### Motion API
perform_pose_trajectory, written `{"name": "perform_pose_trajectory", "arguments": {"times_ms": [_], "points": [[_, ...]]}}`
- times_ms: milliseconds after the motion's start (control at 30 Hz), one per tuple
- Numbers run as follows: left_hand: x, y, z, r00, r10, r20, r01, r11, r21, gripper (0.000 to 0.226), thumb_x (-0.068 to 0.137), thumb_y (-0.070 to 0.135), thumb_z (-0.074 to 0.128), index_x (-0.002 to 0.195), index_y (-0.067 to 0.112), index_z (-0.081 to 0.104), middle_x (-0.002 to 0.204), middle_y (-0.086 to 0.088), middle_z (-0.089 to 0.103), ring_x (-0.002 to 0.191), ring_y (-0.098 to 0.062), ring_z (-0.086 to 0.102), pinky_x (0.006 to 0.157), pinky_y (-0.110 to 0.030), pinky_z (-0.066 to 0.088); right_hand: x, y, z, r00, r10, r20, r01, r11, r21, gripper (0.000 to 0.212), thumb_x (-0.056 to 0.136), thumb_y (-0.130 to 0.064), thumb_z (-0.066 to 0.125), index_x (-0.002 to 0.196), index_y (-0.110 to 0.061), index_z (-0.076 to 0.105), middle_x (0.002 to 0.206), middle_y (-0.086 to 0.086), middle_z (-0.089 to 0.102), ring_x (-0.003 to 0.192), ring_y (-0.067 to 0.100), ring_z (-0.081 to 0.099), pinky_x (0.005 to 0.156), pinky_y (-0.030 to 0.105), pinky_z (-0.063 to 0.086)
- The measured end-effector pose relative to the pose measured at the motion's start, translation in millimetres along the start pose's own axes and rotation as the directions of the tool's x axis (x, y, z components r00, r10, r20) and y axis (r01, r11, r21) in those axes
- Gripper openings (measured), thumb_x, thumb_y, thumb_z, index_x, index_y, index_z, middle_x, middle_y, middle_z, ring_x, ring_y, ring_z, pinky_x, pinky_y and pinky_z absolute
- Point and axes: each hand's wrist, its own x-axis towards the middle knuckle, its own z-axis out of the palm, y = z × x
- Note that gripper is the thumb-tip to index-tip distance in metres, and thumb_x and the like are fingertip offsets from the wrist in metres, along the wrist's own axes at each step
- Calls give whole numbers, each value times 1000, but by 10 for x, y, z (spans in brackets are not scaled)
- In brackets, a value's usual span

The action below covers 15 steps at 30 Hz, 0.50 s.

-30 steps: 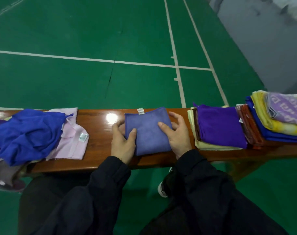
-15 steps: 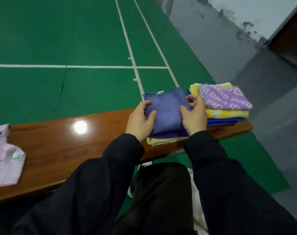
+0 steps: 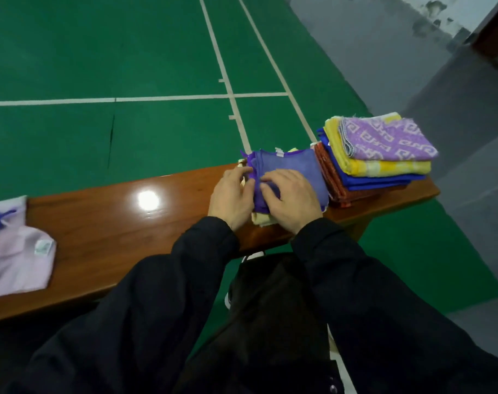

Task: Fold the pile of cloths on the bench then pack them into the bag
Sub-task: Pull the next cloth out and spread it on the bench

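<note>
Blue cloth (image 3: 296, 166) now atop folded stack (hands (image 3: 291, 201) pressing)

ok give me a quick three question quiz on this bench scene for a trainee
1. True or false: the folded slate-blue cloth lies on top of a purple cloth and a pale yellow cloth.
2. Which cloth tops the taller stack at the bench's right end? A) patterned lilac towel B) red cloth C) plain white towel
3. Fill in: the left hand and right hand both rest on the ____ stack.

Key
1. True.
2. A, the patterned lilac towel, above a yellow towel, a royal blue cloth and a red-brown cloth.
3. Shorter (left).
</note>
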Motion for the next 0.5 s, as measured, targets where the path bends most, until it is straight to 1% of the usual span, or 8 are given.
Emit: {"name": "perform_pose_trajectory", "arguments": {"times_ms": [33, 100, 167, 267, 333, 433, 500], "points": [[-41, -21, -104, 999, -16, -49, 14, 999, -33, 28, 100, 21, 53, 125, 13, 63, 124, -8, 64, 115, -22, 60, 99, -31, 46, 3, -143, 6, 1000, -17, 6, 17, 999, 27, 27, 99, -34, 53, 109, -15, 71, 109, 3, 70, 107, 25, 60, 93, 43, 48], [-129, -84, -327, 992, -55, -116, 45, 995, -92, 22, 101, 20, 53, 116, 13, 66, 116, -5, 68, 107, -19, 62, 94, -26, 47, 22, -442, 66, 1000, -22, 16, 21, 997, 79, 24, 100, -34, 54, 101, -17, 71, 103, 2, 69, 100, 24, 59, 86, 46, 49], [-237, -192, -551, 983, -91, -159, 72, 990, -122, 16, 100, 21, 52, 108, 17, 66, 107, -1, 70, 100, -16, 64, 92, -30, 51, 35, -722, 178, 999, -30, 24, 26, 989, 144, 23, 100, -33, 55, 100, -19, 73, 103, 0, 70, 98, 23, 61, 85, 44, 50], [-398, -386, -860, 970, -121, -212, 101, 989, -105, 10, 100, 23, 52, 98, 25, 62, 98, 4, 70, 94, -16, 65, 89, -35, 55, 36, -1099, 354, 996, -67, 64, 53, 979, 199, 22, 101, -32, 55, 104, -21, 74, 105, -2, 71, 97, 19, 62, 87, 41, 52], [-490, -478, -1056, 963, -134, -233, 115, 989, -93, 11, 101, 23, 52, 96, 25, 62, 96, 5, 69, 93, -15, 65, 88, -36, 55, 43, -1330, 446, 994, -77, 78, 58, 972, 226, 21, 100, -32, 55, 103, -22, 74, 104, -2, 71, 97, 20, 63, 87, 41, 52], [-665, -644, -1337, 957, -155, -244, 138, 987, -85, 11, 100, 23, 54, 97, 22, 64, 97, 5, 69, 92, -13, 64, 87, -32, 54, 27, -1641, 586, 987, -115, 109, 84, 965, 249, 19, 100, -31, 57, 100, -23, 74, 101, -3, 71, 93, 19, 62, 84, 41, 53], [-842, -845, -1565, 939, -168, -301, 175, 985, -4, 13, 97, 23, 58, 104, 18, 67, 106, 0, 68, 101, -18, 63, 92, -33, 50, 7, -1822, 681, 980, -159, 119, 123, 956, 267, 17, 99, -31, 58, 98, -25, 74, 100, -5, 71, 94, 18, 63, 84, 41, 53]]}}
